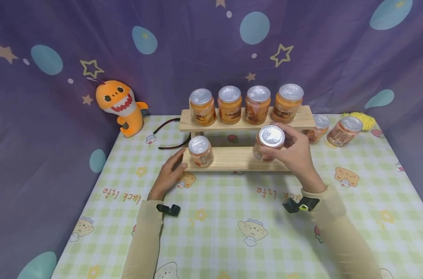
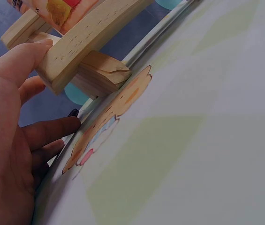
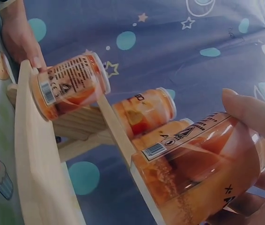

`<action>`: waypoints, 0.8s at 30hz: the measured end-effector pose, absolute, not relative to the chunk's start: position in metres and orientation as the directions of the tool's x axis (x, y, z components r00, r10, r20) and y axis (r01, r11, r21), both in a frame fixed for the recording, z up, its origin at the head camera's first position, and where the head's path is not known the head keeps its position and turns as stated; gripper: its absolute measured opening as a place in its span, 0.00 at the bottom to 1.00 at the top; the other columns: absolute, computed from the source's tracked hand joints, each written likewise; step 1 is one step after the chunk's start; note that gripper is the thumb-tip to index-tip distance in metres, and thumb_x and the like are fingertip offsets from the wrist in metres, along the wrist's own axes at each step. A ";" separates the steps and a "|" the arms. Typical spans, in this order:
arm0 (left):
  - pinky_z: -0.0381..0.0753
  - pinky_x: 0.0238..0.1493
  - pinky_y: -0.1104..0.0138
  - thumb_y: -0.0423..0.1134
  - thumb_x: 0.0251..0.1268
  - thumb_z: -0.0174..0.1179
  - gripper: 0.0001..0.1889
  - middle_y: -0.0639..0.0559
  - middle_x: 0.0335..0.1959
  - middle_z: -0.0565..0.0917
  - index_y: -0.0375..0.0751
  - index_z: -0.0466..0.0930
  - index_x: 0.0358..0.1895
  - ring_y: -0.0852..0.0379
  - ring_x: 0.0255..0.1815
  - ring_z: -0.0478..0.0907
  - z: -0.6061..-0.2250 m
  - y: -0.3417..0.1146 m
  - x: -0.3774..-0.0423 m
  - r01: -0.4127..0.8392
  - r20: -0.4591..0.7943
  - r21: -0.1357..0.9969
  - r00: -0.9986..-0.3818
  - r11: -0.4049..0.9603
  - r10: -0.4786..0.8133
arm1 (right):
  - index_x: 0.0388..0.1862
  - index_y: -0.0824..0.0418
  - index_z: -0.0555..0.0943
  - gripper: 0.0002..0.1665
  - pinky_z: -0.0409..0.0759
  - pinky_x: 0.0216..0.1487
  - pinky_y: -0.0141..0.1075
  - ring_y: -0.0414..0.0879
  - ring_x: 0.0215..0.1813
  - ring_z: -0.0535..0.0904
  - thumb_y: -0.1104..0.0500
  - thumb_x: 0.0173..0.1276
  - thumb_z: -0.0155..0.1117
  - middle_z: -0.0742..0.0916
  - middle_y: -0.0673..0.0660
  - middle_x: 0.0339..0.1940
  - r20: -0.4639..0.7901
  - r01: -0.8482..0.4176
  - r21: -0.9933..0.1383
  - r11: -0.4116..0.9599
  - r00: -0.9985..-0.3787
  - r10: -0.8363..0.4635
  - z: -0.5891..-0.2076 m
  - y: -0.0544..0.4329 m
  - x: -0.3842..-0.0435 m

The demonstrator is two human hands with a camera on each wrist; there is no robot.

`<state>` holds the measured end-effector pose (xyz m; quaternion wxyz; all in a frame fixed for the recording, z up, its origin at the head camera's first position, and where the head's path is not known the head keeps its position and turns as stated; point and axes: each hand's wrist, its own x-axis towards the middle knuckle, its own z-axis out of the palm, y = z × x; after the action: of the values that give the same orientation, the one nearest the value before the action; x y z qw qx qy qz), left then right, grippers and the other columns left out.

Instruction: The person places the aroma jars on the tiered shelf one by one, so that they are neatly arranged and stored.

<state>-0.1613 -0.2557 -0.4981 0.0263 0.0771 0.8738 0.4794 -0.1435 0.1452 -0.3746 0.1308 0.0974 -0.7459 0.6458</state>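
Observation:
My right hand (image 1: 296, 153) grips an orange-labelled can (image 1: 271, 141) with a silver lid, fingers and thumb around its sides. In the head view the can overlaps the right part of the lower shelf; in the right wrist view its bottom edge (image 3: 146, 187) shows tilted. My left hand (image 1: 167, 176) is at the left end of a two-tier wooden rack (image 1: 232, 161), its thumb (image 2: 34, 54) touching the end of the lower plank and the other fingers loosely extended. Beside it, a similar can (image 1: 201, 152) stands on the lower shelf's left end.
Several matching cans (image 1: 230, 105) stand in a row on the upper shelf. Two more cans (image 1: 344, 131) stand right of the rack, near a yellow fuzzy item (image 1: 365, 121). An orange shark plush (image 1: 122, 108) sits at the back left. A dark cable (image 1: 169, 147) lies behind the rack.

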 end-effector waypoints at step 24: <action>0.52 0.81 0.44 0.46 0.75 0.57 0.30 0.45 0.77 0.67 0.58 0.62 0.77 0.42 0.79 0.61 -0.499 -0.256 -0.162 0.123 0.042 0.841 -0.986 0.527 0.164 | 0.64 0.63 0.79 0.42 0.82 0.47 0.24 0.34 0.45 0.83 0.64 0.46 0.83 0.87 0.65 0.55 0.228 -0.241 -0.957 0.160 -0.969 -0.099 -0.394 0.103 -0.159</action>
<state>-0.1620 -0.2559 -0.4992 0.0213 0.0821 0.8734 0.4796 -0.1587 0.1028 -0.3935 0.0557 0.1121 -0.7596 0.6382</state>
